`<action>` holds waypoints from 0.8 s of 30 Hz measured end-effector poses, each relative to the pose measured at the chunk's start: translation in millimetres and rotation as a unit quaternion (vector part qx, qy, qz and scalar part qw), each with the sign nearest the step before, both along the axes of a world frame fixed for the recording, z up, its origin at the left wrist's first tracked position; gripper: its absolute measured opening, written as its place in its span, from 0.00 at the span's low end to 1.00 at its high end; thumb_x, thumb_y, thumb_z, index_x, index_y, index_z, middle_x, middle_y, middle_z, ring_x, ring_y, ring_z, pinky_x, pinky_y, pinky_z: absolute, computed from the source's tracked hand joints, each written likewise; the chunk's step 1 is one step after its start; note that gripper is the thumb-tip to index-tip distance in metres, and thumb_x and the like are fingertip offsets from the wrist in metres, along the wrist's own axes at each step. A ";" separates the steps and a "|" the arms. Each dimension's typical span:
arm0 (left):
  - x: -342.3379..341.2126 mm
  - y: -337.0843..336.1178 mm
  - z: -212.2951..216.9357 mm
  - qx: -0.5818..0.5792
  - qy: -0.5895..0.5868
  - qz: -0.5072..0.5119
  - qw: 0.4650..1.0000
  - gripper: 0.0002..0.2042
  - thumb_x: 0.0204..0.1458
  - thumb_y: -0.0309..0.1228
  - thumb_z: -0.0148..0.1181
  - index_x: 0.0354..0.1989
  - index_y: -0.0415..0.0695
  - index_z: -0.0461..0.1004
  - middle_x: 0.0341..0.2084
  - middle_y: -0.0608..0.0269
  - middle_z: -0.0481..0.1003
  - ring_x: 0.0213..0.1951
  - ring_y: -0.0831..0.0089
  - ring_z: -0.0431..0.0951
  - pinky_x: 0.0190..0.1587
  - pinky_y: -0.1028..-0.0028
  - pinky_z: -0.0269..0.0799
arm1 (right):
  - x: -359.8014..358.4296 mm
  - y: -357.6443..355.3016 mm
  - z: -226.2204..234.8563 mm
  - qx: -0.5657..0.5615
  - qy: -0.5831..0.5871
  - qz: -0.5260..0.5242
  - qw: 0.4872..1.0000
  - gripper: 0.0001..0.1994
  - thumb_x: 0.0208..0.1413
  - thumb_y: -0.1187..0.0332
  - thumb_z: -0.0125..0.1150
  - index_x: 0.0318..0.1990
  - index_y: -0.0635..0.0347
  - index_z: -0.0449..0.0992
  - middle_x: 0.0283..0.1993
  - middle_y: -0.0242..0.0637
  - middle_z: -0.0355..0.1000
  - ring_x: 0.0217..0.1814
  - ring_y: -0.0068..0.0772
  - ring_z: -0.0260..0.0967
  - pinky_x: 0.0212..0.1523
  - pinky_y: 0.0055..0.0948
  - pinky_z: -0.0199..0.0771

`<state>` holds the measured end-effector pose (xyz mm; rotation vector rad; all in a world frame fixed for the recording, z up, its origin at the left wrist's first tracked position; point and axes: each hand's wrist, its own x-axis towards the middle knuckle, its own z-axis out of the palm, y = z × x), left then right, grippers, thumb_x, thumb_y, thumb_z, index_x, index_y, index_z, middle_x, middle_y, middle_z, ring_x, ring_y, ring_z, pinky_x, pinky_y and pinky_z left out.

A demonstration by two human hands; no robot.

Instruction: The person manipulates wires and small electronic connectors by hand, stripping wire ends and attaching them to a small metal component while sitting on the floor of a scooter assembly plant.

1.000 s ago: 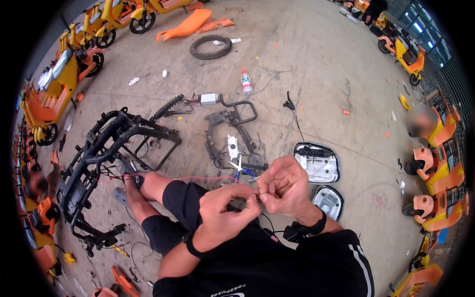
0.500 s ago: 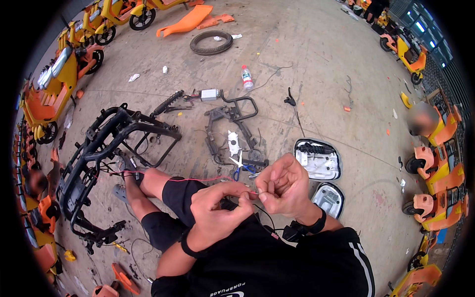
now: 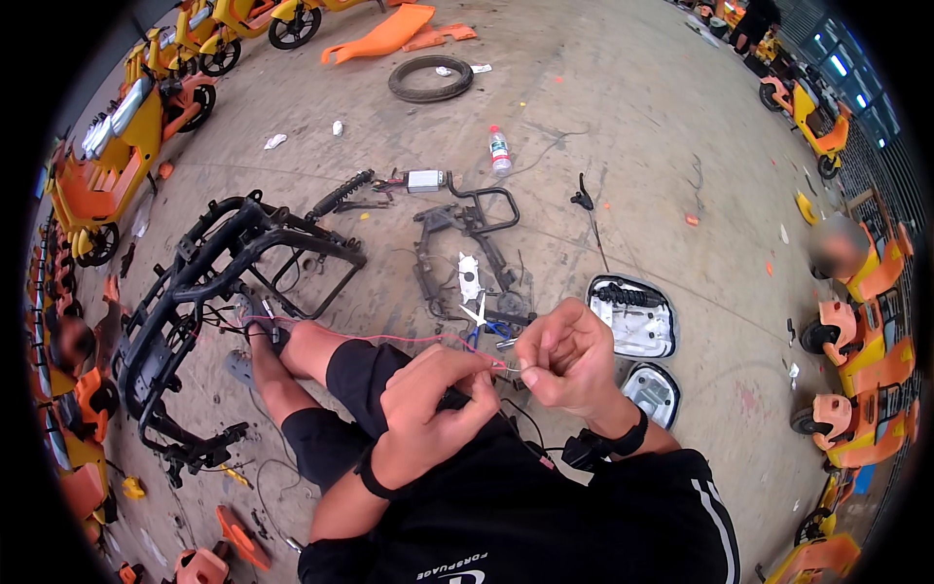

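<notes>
Fingers (image 3: pixel 457 366) pinching red wire (image 3: pixel 409 339), black frame (image 3: pixel 199 277) leftward, wide floor (image 3: pixel 623 127) ahead

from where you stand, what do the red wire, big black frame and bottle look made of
Red wire: likely smooth plastic coating, one even colour. Frame: probably painted metal, black semi-gloss, catching highlights. Bottle: apparently clear plastic, see-through body.

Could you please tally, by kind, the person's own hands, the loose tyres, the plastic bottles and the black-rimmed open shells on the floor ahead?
Hands: 2, the left hand and right hand, at the red wire
Loose tyre: 1
Plastic bottle: 1
Open shells: 2
Total: 6
</notes>
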<state>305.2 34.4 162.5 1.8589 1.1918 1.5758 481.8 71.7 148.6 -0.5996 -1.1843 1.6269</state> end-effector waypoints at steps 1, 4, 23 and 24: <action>-0.9 0.2 0.9 0.029 0.025 0.009 0.999 0.10 0.37 0.14 0.63 0.30 0.36 0.76 0.24 0.61 0.77 0.24 0.71 0.76 0.28 0.76 0.72 | -0.2 -0.2 0.1 -0.002 -0.001 -0.004 1.000 0.20 0.41 0.84 0.63 0.38 0.56 0.61 0.31 0.40 0.71 0.24 0.12 0.61 0.24 0.13 0.61; -4.4 -1.8 5.9 0.093 0.100 0.033 0.990 0.12 0.35 0.15 0.65 0.31 0.38 0.76 0.28 0.60 0.76 0.28 0.66 0.75 0.32 0.72 0.72 | -0.1 -0.2 0.8 0.009 0.006 -0.007 1.000 0.20 0.42 0.85 0.63 0.38 0.57 0.61 0.31 0.40 0.72 0.25 0.11 0.62 0.24 0.13 0.61; 9.5 8.0 3.8 0.070 0.054 -0.081 0.993 0.11 0.39 0.13 0.66 0.33 0.34 0.76 0.27 0.56 0.76 0.25 0.65 0.72 0.27 0.72 0.68 | 22.7 5.5 0.7 0.055 0.027 0.098 0.993 0.22 0.45 0.84 0.64 0.48 0.59 0.64 0.38 0.36 0.68 0.33 0.18 0.67 0.31 0.15 0.66; 9.9 8.1 3.9 0.071 0.055 -0.080 0.993 0.11 0.39 0.13 0.66 0.33 0.34 0.76 0.27 0.56 0.76 0.25 0.65 0.72 0.27 0.72 0.68 | 23.0 5.1 0.8 0.063 0.020 0.098 0.993 0.23 0.45 0.83 0.64 0.48 0.59 0.64 0.39 0.36 0.69 0.34 0.18 0.67 0.31 0.16 0.67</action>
